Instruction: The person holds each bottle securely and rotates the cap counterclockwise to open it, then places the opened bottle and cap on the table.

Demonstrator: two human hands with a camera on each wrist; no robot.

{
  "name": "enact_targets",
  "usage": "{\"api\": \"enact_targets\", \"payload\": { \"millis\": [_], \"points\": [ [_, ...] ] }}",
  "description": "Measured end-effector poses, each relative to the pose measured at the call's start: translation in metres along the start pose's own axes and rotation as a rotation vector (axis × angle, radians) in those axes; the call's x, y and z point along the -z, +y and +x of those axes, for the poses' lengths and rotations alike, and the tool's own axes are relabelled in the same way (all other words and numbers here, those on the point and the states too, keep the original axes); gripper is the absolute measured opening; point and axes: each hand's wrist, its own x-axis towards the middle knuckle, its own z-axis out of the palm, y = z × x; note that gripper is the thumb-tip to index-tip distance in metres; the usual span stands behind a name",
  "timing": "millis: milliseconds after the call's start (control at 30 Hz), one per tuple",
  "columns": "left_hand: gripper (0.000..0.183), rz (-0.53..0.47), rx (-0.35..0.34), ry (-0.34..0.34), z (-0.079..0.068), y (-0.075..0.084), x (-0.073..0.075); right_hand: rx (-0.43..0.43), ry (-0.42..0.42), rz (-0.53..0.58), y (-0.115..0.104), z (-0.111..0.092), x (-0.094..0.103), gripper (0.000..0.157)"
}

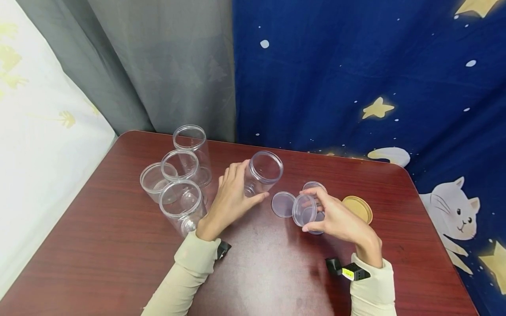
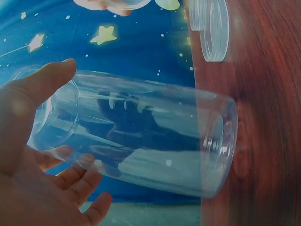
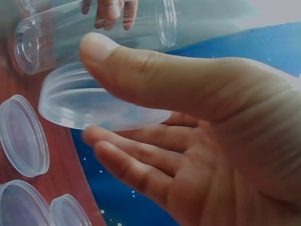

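My left hand [image 1: 231, 191] grips a clear plastic jar [image 1: 264, 177] near its rim, the thumb on one side and the fingers on the other. The jar's mouth is uncovered; whether its base [image 2: 221, 146] touches the table cannot be told. To the right, my right hand [image 1: 341, 219] pinches a clear plastic lid [image 3: 94, 103] between thumb and fingers. This lid is tilted, raised above the table and apart from the jar. Beneath and beside it lie more clear lids [image 1: 282, 204], one partly hidden by the held lid and another by the fingers.
Several uncovered clear jars [image 1: 179, 164] stand grouped at the left, one of them shorter. A gold lid [image 1: 357, 209] lies behind my right wrist. The reddish wooden table [image 1: 269, 272] ends at the back against grey and blue curtains [image 1: 316, 87].
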Motion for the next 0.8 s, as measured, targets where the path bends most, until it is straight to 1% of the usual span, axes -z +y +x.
{"api": "enact_targets", "payload": {
  "millis": [133,367,500,633,800],
  "points": [
    [0.092,-0.019,0.01,-0.019,0.0,0.0,-0.001,0.008,-0.086,0.0,0.005,0.002,-0.003,0.076],
    [0.092,-0.007,0.022,-0.027,0.0,-0.002,-0.004,0.033,-0.171,-0.028,0.01,0.007,-0.011,0.073],
    [0.092,-0.011,0.029,-0.034,0.0,-0.001,-0.004,0.029,-0.223,-0.031,0.013,0.011,-0.016,0.071],
    [0.093,-0.019,0.031,-0.035,0.0,-0.001,-0.004,0.019,-0.253,-0.045,0.015,0.013,-0.018,0.071],
    [0.093,-0.03,0.04,-0.041,0.001,-0.001,-0.004,0.025,-0.255,-0.075,0.017,0.013,-0.02,0.071]
  ]
}}
